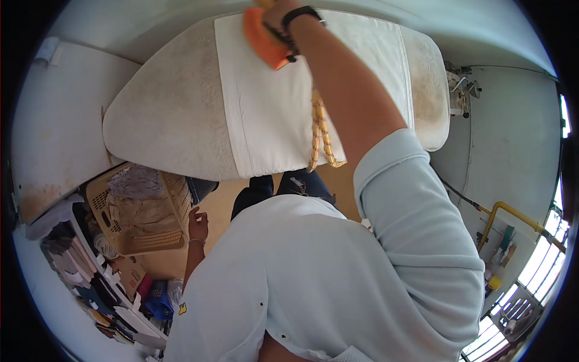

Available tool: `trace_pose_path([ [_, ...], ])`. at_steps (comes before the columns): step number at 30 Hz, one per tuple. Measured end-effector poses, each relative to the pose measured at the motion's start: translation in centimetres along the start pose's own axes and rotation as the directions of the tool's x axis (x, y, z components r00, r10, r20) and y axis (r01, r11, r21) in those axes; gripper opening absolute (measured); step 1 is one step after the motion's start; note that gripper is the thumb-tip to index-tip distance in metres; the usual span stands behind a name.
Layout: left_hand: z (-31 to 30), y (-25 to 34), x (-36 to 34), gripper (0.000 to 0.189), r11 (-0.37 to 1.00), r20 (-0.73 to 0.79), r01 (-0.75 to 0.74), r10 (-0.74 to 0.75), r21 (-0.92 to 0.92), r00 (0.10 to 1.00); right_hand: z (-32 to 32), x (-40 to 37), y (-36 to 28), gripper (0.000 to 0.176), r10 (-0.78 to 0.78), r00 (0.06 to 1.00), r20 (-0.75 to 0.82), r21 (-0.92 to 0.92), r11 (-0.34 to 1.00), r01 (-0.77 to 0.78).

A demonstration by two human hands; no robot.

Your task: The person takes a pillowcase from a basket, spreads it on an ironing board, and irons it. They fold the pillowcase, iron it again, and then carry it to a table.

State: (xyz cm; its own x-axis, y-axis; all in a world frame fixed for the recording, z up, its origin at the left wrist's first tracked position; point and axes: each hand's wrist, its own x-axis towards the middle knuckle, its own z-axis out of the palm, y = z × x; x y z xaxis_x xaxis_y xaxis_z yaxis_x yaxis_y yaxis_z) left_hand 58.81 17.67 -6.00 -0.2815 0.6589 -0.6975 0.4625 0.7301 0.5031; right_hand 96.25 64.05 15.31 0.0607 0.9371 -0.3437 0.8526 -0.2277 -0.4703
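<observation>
At the top of the view my right hand (281,17) is closed on the handle of an orange iron (263,41). The iron rests on a white cloth (271,114) that lies across the padded ironing board (166,102). A yellow patterned cord (316,130) hangs down below my right forearm over the cloth. My left hand (198,224) hangs low beside the laundry basket, its fingers slightly curled and apart, with nothing in it.
A tan basket (142,246) with crumpled cloth stands at the lower left, near shelves of folded clothes (81,271). A white table (66,114) is at the left. A yellow pipe (512,208) runs along the right wall.
</observation>
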Motion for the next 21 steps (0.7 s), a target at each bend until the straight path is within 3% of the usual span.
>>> trace_pose_path([
  [2, 0.3, 0.3, -0.4, 0.041, 0.994, 0.008, -0.095, 0.096, -0.053, 0.995, -5.0, 0.4, 3.0, 0.039, 0.211, 0.977, -0.009, 0.051, 0.976, -0.21],
  [4, 0.5, 0.7, -1.2, 0.042, 0.999, 0.017, -0.043, 0.043, -0.025, 0.999, -8.7, 0.0, 6.7, 0.047, 0.353, 0.933, -0.065, 0.054, 0.935, -0.35],
  [5, 0.7, 0.8, -1.6, 0.042, 1.0, 0.029, 0.009, -0.009, -0.004, 1.0, -9.2, 2.6, 11.8, 0.042, 0.316, 0.942, -0.109, -0.051, 0.945, -0.323],
  [6, 0.7, 0.3, -1.9, 0.043, 1.0, 0.03, 0.02, -0.02, -0.009, 0.999, -8.2, 9.5, 21.6, 0.022, 0.263, 0.957, -0.123, -0.077, 0.959, -0.273],
  [8, 0.6, -0.3, -2.5, 0.042, 0.997, 0.022, 0.064, -0.065, 0.037, 0.998, -11.4, 7.5, 27.6, 0.024, 0.442, 0.885, -0.146, 0.185, 0.891, -0.415],
  [10, 0.9, 0.0, -2.9, 0.042, 0.99, 0.014, 0.111, -0.113, 0.083, 0.994, -14.2, 3.5, 29.7, 0.024, 0.537, 0.829, -0.159, 0.235, 0.836, -0.496],
  [12, 0.7, 0.6, -3.4, 0.036, 0.994, -0.023, -0.006, 0.008, 0.107, 1.0, -14.9, 0.9, 32.1, 0.025, 0.59, 0.797, -0.132, 0.315, 0.787, -0.53],
  [15, 0.6, 1.2, -1.6, 0.028, 0.981, -0.078, -0.138, 0.149, 0.14, 0.986, -14.7, -1.9, 33.3, 0.027, 0.493, 0.862, -0.12, 0.374, 0.827, -0.421],
  [16, 0.8, 2.5, -1.0, 0.028, 0.978, -0.071, -0.144, 0.156, 0.149, 0.985, -14.0, -2.6, 32.4, 0.03, 0.437, 0.895, -0.095, 0.314, 0.866, -0.389],
  [18, 1.6, 5.5, 0.1, 0.021, 0.945, -0.269, -0.325, 0.307, -0.024, 0.913, -12.3, -4.1, 29.5, 0.037, 0.315, 0.949, -0.029, 0.246, 0.922, -0.299],
  [21, 0.9, 10.6, 0.8, 0.018, 0.915, -0.326, -0.388, 0.401, 0.105, 0.856, -7.8, -7.2, 22.3, 0.043, 0.174, 0.983, 0.051, 0.31, 0.933, -0.181],
])
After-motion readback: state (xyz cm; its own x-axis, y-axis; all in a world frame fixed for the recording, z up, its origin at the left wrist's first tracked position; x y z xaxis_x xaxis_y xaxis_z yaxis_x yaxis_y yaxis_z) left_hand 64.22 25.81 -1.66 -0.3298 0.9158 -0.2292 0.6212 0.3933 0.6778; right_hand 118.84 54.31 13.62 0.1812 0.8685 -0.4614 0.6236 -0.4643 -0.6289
